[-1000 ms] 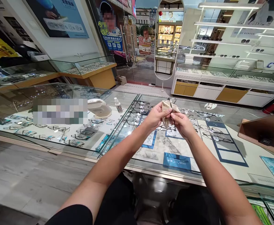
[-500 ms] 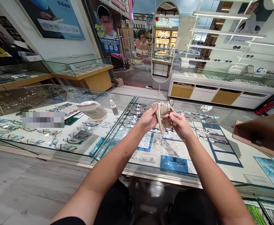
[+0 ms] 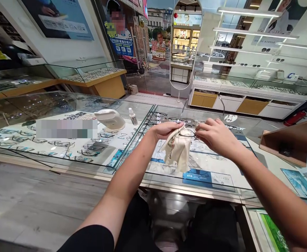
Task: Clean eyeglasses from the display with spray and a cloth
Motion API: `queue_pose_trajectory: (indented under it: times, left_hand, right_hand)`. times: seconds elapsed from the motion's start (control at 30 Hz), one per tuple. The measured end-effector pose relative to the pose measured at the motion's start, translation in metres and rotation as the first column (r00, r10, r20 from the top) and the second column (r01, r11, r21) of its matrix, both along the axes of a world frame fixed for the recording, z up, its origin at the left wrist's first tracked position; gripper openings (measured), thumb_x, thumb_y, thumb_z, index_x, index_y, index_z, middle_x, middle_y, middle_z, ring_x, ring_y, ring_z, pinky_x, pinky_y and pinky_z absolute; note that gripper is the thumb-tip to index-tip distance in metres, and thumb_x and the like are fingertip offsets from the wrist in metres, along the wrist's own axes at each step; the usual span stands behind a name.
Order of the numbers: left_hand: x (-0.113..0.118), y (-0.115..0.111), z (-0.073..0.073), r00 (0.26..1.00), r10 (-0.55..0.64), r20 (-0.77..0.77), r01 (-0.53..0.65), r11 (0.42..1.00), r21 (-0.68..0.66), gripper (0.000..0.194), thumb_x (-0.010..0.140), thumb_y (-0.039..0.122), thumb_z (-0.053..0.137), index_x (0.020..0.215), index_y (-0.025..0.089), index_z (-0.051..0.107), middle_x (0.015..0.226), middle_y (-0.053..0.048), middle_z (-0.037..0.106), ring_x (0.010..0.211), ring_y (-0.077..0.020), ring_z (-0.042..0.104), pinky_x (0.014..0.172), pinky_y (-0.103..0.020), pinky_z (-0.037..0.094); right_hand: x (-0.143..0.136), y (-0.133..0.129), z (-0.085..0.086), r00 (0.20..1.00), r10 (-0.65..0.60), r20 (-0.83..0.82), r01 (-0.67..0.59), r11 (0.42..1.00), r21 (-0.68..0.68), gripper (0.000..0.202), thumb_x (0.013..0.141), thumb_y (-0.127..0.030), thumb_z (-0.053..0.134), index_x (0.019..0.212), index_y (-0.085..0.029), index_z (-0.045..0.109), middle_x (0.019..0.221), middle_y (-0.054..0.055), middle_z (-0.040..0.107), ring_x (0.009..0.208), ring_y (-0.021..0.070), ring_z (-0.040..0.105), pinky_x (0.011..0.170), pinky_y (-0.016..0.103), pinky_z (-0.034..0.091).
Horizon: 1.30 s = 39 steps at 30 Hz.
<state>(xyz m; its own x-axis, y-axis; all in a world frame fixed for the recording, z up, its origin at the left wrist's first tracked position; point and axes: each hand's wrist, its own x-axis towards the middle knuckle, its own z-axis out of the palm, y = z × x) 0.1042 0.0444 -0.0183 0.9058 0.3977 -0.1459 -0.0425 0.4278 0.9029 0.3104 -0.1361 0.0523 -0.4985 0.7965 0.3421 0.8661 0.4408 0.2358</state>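
A pair of thin-rimmed eyeglasses [image 3: 187, 133] is held up over the glass counter, its temple arms pointing away from me. My left hand [image 3: 168, 130] is closed on a cream cloth [image 3: 178, 154] at the left side of the frame. The cloth hangs down below the lenses, with small dark print on it. My right hand [image 3: 216, 134] pinches the right side of the eyeglasses, fingers curled; its fingertips are partly hidden. Under both hands, rows of eyeglass frames lie inside the display case.
On the left counter stand a white curved device [image 3: 110, 119] and a small spray bottle [image 3: 133, 116]. A wooden stand [image 3: 284, 148] is at the right. An oval mirror [image 3: 185, 45] and a white display cabinet [image 3: 229, 99] are farther back.
The cloth, bunched around the eyeglasses before, now hangs down from my left hand. My right hand has shifted right to the frame's side, and more of the eyeglasses shows.
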Motion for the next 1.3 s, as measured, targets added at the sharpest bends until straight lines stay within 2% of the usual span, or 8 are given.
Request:
queue_pose_trajectory:
  times: [0.13, 0.27, 0.4, 0.5, 0.6, 0.7, 0.77, 1.3]
  left_hand:
    - [0.003, -0.009, 0.003, 0.97, -0.196, -0.143, 0.203, 0.979, 0.034, 0.035, 0.083, 0.043, 0.09, 0.084, 0.009, 0.079, 0.078, -0.014, 0.079, 0.062, -0.0196, 0.071, 0.06, -0.029, 0.058]
    - [0.01, -0.017, 0.001, 0.959, -0.244, -0.148, 0.259, 0.961, 0.097, 0.031, 0.074, 0.037, 0.096, 0.083, 0.012, 0.081, 0.075, -0.012, 0.077, 0.062, -0.0214, 0.07, 0.06, -0.031, 0.056]
    - [0.021, -0.017, -0.004, 0.983, -0.183, 0.009, 0.182, 0.979, 0.097, 0.043, 0.067, 0.042, 0.101, 0.082, 0.009, 0.078, 0.075, -0.01, 0.076, 0.06, -0.0154, 0.067, 0.059, -0.024, 0.052]
    - [0.026, -0.016, -0.005, 0.988, -0.03, 0.151, 0.019, 0.997, 0.073, 0.05, 0.065, 0.043, 0.102, 0.093, 0.008, 0.079, 0.083, -0.01, 0.078, 0.068, -0.0146, 0.071, 0.068, -0.022, 0.055]
    - [0.028, -0.018, -0.004, 0.978, 0.05, 0.202, -0.067, 0.995, 0.079, 0.054, 0.067, 0.044, 0.102, 0.1, 0.008, 0.08, 0.09, -0.012, 0.08, 0.076, -0.0162, 0.074, 0.074, -0.023, 0.057]
    - [0.028, -0.019, -0.005, 0.979, 0.053, 0.195, -0.072, 0.993, 0.09, 0.052, 0.068, 0.045, 0.101, 0.096, 0.007, 0.079, 0.089, -0.012, 0.08, 0.075, -0.0157, 0.073, 0.071, -0.023, 0.056]
    - [0.028, -0.019, -0.007, 0.983, 0.062, 0.175, -0.076, 0.995, 0.072, 0.051, 0.069, 0.044, 0.101, 0.097, 0.007, 0.08, 0.09, -0.012, 0.08, 0.074, -0.0151, 0.073, 0.07, -0.022, 0.056]
    - [0.038, -0.016, -0.029, 0.996, 0.085, 0.018, -0.086, 0.994, 0.071, 0.05, 0.072, 0.053, 0.097, 0.086, 0.008, 0.081, 0.076, -0.011, 0.077, 0.06, -0.015, 0.067, 0.058, -0.025, 0.05]
  right_hand:
    - [-0.009, -0.003, 0.007, 0.958, 0.004, 0.287, -0.013, 1.0, 0.027, 0.023, 0.103, -0.012, 0.061, 0.089, -0.021, 0.077, 0.101, 0.01, 0.076, 0.097, 0.0283, 0.054, 0.08, 0.042, 0.031]
    - [-0.011, -0.002, 0.012, 0.943, -0.015, 0.333, -0.001, 0.999, 0.047, 0.026, 0.1, -0.007, 0.06, 0.09, -0.023, 0.079, 0.106, 0.011, 0.076, 0.102, 0.0302, 0.056, 0.082, 0.043, 0.032]
    - [-0.007, -0.001, 0.009, 0.969, -0.075, 0.237, 0.04, 0.988, 0.149, 0.032, 0.103, -0.007, 0.052, 0.109, -0.023, 0.079, 0.125, 0.013, 0.075, 0.113, 0.0322, 0.057, 0.095, 0.046, 0.035]
    - [-0.005, 0.005, -0.006, 0.976, -0.187, -0.114, 0.208, 0.952, 0.223, 0.027, 0.106, -0.018, 0.051, 0.115, -0.02, 0.077, 0.119, 0.015, 0.076, 0.109, 0.0321, 0.059, 0.093, 0.047, 0.038]
    - [-0.005, 0.022, -0.027, 0.689, -0.24, -0.684, 0.349, 0.937, 0.023, 0.026, 0.104, -0.039, 0.06, 0.096, -0.019, 0.076, 0.094, 0.011, 0.075, 0.088, 0.0265, 0.061, 0.082, 0.042, 0.042]
    - [-0.006, 0.046, -0.046, 0.183, -0.248, -0.951, 0.064, 0.969, -0.24, 0.039, 0.092, -0.059, 0.072, 0.09, -0.02, 0.075, 0.083, 0.005, 0.072, 0.075, 0.0202, 0.058, 0.074, 0.036, 0.045]
    - [-0.006, 0.058, -0.055, -0.008, -0.256, -0.967, -0.041, 0.966, -0.256, 0.043, 0.081, -0.063, 0.08, 0.087, -0.021, 0.076, 0.076, 0.001, 0.069, 0.071, 0.0172, 0.054, 0.071, 0.034, 0.043]
    - [0.002, 0.075, -0.088, -0.237, -0.154, -0.959, -0.057, 0.988, -0.144, 0.039, 0.068, -0.058, 0.095, 0.076, -0.024, 0.077, 0.088, 0.003, 0.075, 0.086, 0.0209, 0.063, 0.085, 0.036, 0.05]
